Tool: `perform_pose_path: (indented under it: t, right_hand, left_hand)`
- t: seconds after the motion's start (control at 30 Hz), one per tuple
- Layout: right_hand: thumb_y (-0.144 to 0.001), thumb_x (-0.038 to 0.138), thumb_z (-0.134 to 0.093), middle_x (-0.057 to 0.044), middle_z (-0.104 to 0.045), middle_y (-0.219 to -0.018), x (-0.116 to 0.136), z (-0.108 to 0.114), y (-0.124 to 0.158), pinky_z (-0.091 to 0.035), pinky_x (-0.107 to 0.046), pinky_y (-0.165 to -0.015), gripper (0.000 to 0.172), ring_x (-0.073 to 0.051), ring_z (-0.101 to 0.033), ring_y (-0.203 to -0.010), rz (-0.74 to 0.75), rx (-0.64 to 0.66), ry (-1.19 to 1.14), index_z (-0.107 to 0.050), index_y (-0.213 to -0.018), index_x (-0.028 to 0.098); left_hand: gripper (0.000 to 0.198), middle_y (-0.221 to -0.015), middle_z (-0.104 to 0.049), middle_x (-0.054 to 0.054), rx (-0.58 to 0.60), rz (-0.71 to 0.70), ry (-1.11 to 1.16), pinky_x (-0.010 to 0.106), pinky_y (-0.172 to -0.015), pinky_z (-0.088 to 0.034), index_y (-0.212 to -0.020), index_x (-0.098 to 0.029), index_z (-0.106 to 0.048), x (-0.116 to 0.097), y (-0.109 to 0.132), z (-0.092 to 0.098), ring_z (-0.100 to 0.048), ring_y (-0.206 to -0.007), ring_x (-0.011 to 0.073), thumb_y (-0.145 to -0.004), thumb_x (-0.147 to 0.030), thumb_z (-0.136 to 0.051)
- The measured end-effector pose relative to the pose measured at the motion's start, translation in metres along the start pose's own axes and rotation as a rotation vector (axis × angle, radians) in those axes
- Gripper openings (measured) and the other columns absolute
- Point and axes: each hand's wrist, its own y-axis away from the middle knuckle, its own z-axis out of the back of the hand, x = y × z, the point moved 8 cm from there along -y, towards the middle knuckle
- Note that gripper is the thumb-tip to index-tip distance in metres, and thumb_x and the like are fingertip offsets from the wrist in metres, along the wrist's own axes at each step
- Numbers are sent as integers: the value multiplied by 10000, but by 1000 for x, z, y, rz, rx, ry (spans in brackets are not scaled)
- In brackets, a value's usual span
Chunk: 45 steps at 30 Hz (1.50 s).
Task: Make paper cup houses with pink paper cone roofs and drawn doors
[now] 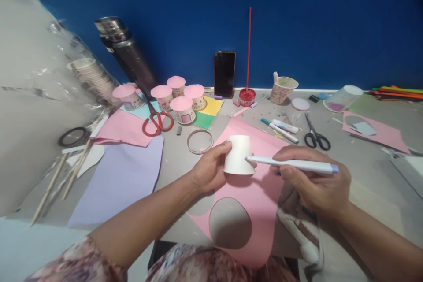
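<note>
My left hand (211, 167) is wrapped round a white paper cup (238, 158), which is turned upside down with its wide rim at the bottom. In my right hand (317, 180) is a white marker pen (297, 165) with a bluish-purple end. Its tip points left and meets, or nearly meets, the cup's side; I cannot tell if it touches. The side of the cup facing me looks plain. Beneath both hands lies a pink paper sheet (261, 211) with a round hole cut out of it.
Several decorated cups with pink cone roofs (181, 108) stand at the back left, near red-handled scissors (157, 123) and a black flask (128, 53). A phone (224, 75) leans on the blue wall. Black scissors (315, 134) and a green marker (280, 131) lie at right. Purple paper (122, 180) covers the left.
</note>
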Motion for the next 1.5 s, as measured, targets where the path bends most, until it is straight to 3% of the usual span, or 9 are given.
perform_pose_path:
  t: [0.3, 0.47, 1.5]
  right_hand:
    - [-906, 91, -732, -34, -827, -879, 9, -3, -1, -635, -275, -593, 241, -203, -790, -719, 81, 3, 57, -795, -1052, 273]
    - [-885, 76, -742, -44, -821, -860, 14, -6, -3, -631, -286, -620, 236, -207, -784, -720, 128, 28, 67, -795, -1039, 246]
    - [-892, 86, -739, -40, -827, -870, 14, -7, -3, -616, -262, -587, 230, -200, -787, -721, 128, 43, 90, -788, -1046, 249]
  left_hand:
    - [399, -937, -763, 117, -108, -63, -70, 348, -821, -584, -1012, -116, -712, -1, 0, 8, -722, -872, 243, -744, -348, -895]
    - [463, -850, -737, 73, -96, -103, -116, 285, -703, -556, -996, -116, -709, -4, 0, 7, -685, -760, 190, -694, -370, -951]
    - [501, -852, -713, 32, -83, -117, -124, 270, -710, -506, -971, -140, -707, -2, 1, 4, -664, -765, 164, -659, -412, -990]
